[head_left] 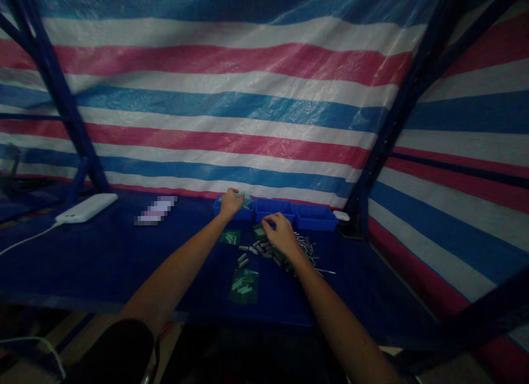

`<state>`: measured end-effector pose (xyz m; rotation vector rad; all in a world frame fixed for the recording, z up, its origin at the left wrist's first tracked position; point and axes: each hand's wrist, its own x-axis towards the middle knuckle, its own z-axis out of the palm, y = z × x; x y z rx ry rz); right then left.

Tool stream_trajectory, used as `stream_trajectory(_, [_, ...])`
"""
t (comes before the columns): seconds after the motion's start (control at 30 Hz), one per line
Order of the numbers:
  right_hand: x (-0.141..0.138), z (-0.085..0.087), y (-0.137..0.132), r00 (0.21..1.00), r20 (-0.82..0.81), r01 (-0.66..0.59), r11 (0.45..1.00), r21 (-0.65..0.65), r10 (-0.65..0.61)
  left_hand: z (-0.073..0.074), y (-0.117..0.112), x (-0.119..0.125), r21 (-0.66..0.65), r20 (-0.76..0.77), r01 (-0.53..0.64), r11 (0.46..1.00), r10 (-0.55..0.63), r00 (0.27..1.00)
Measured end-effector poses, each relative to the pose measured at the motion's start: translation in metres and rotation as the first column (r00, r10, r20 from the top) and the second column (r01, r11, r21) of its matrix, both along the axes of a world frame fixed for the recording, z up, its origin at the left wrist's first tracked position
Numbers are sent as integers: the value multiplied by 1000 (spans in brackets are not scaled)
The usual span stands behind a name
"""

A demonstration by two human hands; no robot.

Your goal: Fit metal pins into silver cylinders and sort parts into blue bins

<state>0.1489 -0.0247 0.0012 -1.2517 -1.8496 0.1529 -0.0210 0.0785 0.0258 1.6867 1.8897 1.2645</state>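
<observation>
My left hand (232, 203) reaches over the left blue bin (233, 214), its fingers curled beside clear plastic bags (247, 201) inside. What those fingers grip is hidden. My right hand (281, 231) is bent over the table in front of the middle bin (274, 209), fingertips pinched together at a small plastic bag (259, 231). Below that hand lies a pile of short grey metal cylinders (264, 248), with thin metal rods or screws (306, 246) heaped to its right. Two filled bags rest on the table: one bag (230, 237) near the left bin, another bag (244, 286) closer to me.
A third blue bin (315, 217) adjoins the middle one on the right. White box-like device (87, 208) with a cable and a blurred-out flat item (156, 210) lie at left. Blue metal posts (382, 133) and a striped tarp (223, 114) enclose the table.
</observation>
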Motion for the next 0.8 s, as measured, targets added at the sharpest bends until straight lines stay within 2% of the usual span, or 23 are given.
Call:
stream_trajectory(0.1, [1, 1, 0, 1000, -4, 1, 1000, -7, -1, 2, 1, 12, -40, -198, -37, 999, 29, 980])
stream_trajectory(0.23, [5, 4, 1, 999, -32, 18, 1000, 9, -18, 3, -11, 8, -67, -487, -40, 997, 3, 873])
stream_trajectory(0.3, [7, 5, 2, 999, -28, 17, 1000, 4, -17, 2, -18, 2, -5, -594, 28, 1000, -26, 804])
stream_trajectory(0.4, [6, 5, 2, 1000, 3, 9, 1000, -17, -9, 0, -25, -4, 46, -728, 237, 970, -130, 674])
stream_trajectory(0.47, [4, 5, 1, 1000, 30, 5, 1000, -28, -4, 0, -25, -3, -6, -777, 319, 948, -205, 595])
stream_trajectory(0.57, [3, 6, -2, 998, 58, -2, 999, -33, 4, 4, -21, 0, -166, -793, 324, 931, -321, 517])
stream_trajectory(0.63, [3, 7, -3, 998, 70, 4, 999, -40, -1, 7, -19, 0, -200, -792, 310, 930, -339, 507])
stream_trajectory(0.73, [7, 10, -3, 995, 98, 3, 997, -73, 4, 8, -16, -7, -53, -786, 208, 977, -169, 594])
stream_trajectory(0.8, [12, 13, -2, 991, 125, -26, 993, -118, 41, 4, -14, -14, -58, -763, 104, 993, -112, 636])
